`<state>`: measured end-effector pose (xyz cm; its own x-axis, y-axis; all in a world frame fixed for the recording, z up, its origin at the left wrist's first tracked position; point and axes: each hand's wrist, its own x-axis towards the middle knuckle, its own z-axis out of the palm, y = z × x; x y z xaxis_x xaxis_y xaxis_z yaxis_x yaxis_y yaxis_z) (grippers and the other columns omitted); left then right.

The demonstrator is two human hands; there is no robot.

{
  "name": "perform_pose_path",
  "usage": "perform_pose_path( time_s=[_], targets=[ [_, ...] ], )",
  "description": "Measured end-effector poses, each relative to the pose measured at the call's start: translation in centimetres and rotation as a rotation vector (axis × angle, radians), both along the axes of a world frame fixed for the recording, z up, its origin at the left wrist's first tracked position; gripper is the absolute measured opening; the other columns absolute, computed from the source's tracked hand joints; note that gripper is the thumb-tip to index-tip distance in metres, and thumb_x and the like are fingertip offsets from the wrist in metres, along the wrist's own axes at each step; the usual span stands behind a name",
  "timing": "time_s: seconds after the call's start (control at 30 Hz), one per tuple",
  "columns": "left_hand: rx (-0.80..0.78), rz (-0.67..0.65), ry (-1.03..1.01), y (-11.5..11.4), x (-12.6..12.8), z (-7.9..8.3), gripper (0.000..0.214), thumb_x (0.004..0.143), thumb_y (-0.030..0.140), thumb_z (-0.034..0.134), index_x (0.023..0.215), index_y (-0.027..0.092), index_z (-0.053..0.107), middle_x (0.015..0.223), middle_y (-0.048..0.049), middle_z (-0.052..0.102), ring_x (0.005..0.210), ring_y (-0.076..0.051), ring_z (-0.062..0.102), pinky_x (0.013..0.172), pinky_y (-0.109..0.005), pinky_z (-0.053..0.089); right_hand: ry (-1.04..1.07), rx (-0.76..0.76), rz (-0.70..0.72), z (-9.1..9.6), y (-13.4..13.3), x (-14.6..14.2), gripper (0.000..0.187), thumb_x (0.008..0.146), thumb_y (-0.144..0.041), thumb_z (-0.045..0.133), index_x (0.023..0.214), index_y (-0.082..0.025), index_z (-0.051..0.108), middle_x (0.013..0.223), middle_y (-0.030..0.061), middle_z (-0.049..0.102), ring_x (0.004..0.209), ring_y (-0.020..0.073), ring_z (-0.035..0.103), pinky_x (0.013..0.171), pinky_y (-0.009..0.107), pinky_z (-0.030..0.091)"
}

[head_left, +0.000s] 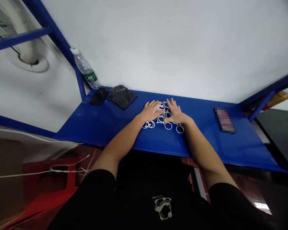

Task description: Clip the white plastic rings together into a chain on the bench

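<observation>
Several small white rings [168,125] lie scattered on the blue table [105,124] in front of me. My left hand [150,111] rests flat on the left part of the ring cluster, fingers stretched out toward the wall. My right hand [176,112] lies flat over the right part, fingers spread, thumb pointing inward near a ring. Both hands press on or touch the rings and grip nothing. Some rings are hidden under the palms.
A clear plastic water bottle [85,68] leans at the table's back left corner. A black phone [99,96] and a crumpled black bag [122,95] lie beside it. A blurred flat object [224,120] lies to the right. A red stool [50,182] with white cable stands below left.
</observation>
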<state>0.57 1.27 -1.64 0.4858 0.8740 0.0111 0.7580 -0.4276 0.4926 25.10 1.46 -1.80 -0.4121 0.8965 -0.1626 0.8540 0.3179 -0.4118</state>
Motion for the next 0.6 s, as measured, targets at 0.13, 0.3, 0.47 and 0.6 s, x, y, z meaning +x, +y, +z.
perform_pose_path(
  time_s=[0.13,0.3,0.47,0.6],
  targets=[
    [-0.003,0.01,0.024,0.0,0.3,0.1,0.071,0.117,0.064,0.028,0.175,0.026,0.042,0.188,-0.0099,0.031,0.177,-0.033,0.022,0.143,-0.059,0.015,0.068,0.316,-0.103,-0.6,-0.4,-3.5,0.137,0.096,-0.086,0.062,0.176,-0.029,-0.033,0.192,0.0137,-0.011,0.177,0.0456,-0.004,0.14,0.074,0.015],
    [-0.003,-0.036,0.066,-0.2,0.3,0.5,0.081,0.11,0.076,0.044,0.174,0.026,0.043,0.188,-0.0129,0.028,0.177,-0.036,0.019,0.143,-0.063,0.014,0.07,0.478,-0.166,0.4,-0.8,-3.8,0.132,0.098,-0.084,0.059,0.175,-0.033,-0.035,0.194,0.0071,0.002,0.177,0.0471,0.0,0.14,0.077,0.012],
    [0.007,-0.043,0.065,0.0,-0.2,0.6,0.086,0.106,0.08,0.05,0.175,0.028,0.042,0.189,-0.0121,0.027,0.177,-0.036,0.017,0.144,-0.063,0.01,0.077,0.269,-0.025,2.1,-0.2,1.5,0.136,0.084,-0.085,0.078,0.185,-0.035,0.002,0.193,0.0069,0.009,0.176,0.0508,0.005,0.141,0.076,0.013],
    [0.015,-0.016,0.042,0.1,-0.5,0.9,0.083,0.108,0.079,0.049,0.176,0.031,0.041,0.19,-0.0084,0.024,0.178,-0.036,0.015,0.145,-0.062,0.008,-0.034,-0.034,0.066,2.1,0.3,6.0,0.142,0.068,-0.079,0.094,0.184,-0.04,0.021,0.191,0.0091,0.018,0.174,0.0562,0.01,0.136,0.086,0.012]
  ],
)
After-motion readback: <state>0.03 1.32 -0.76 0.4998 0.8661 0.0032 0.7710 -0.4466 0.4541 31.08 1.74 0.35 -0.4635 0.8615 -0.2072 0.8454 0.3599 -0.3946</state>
